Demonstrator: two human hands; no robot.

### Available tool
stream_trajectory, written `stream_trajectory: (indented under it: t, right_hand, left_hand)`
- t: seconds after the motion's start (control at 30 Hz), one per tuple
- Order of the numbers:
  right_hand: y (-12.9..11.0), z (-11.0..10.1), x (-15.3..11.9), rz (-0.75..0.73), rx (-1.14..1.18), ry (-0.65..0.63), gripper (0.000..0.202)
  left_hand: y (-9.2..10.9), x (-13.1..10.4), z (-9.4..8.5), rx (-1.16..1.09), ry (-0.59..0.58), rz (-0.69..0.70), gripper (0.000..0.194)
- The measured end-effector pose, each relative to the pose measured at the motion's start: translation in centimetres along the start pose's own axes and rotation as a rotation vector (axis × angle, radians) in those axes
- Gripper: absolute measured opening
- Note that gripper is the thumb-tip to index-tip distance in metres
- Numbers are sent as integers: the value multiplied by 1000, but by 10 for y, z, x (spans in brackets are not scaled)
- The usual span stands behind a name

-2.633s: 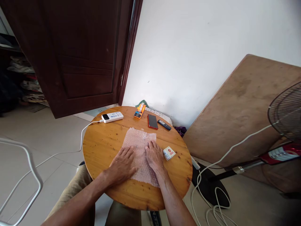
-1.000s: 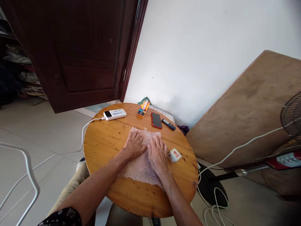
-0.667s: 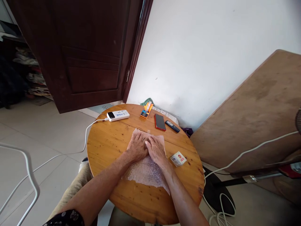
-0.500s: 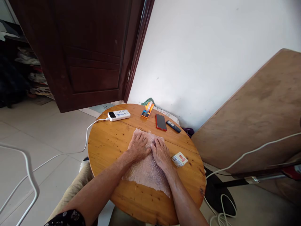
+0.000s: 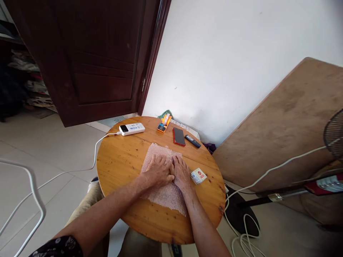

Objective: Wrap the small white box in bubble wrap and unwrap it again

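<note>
A sheet of clear bubble wrap (image 5: 166, 200) lies spread on the round wooden table (image 5: 120, 164). My left hand (image 5: 160, 169) rests palm down on its upper middle, fingers stretched out. Right beside it, my right hand (image 5: 182, 173) lies flat along the wrap's right side, fingers pointing away from me. The two hands touch or nearly touch at the thumbs. Whether anything lies under the wrap or the palms is hidden. A small white box with a red mark (image 5: 198, 176) sits just right of my right hand.
Toward the table's far edge are an orange tape dispenser (image 5: 164, 123), a red-edged phone (image 5: 178, 136) and a dark slim device (image 5: 192, 141). A white power bank (image 5: 132, 129) with a cable stands far left. A fan's base (image 5: 242, 208) is on the floor at right.
Both hands have slid a little toward me over the bubble wrap, baring more of its far end. The camera view has swung slightly right.
</note>
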State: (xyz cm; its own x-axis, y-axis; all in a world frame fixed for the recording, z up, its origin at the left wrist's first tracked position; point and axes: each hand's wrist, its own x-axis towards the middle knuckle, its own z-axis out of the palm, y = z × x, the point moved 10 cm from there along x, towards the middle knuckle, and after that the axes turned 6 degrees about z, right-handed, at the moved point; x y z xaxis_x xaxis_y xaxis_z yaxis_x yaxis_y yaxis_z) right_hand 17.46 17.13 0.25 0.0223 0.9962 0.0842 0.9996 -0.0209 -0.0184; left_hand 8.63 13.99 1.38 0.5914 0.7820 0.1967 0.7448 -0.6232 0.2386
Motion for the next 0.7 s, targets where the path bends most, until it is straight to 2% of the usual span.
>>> stream_trajectory:
  t: [0.1,0.2,0.33,0.43,0.53,0.6,0.7]
  right_hand:
    - [-1,-1,0,4,0,0,46]
    - [-1,-3,0,9,21,22,46]
    - [-2,-4,-1,-8,42,42,46]
    - [-2,-4,0,-1,38,35,45]
    - [-2,-4,0,12,30,25,45]
    - [-1,-4,-1,19,29,29,45]
    - [-1,-4,-1,7,28,39,44]
  left_hand:
    - [11,-11,2,3,-57,54,72]
    - [5,-33,3,23,-102,64,74]
    - [-11,-73,-10,48,-25,26,62]
    - [-23,-91,-24,89,55,-132,51]
    - [-20,-79,-31,102,59,-204,40]
    - [-7,-55,-31,77,60,-128,36]
    - [3,-19,-24,32,68,-51,53]
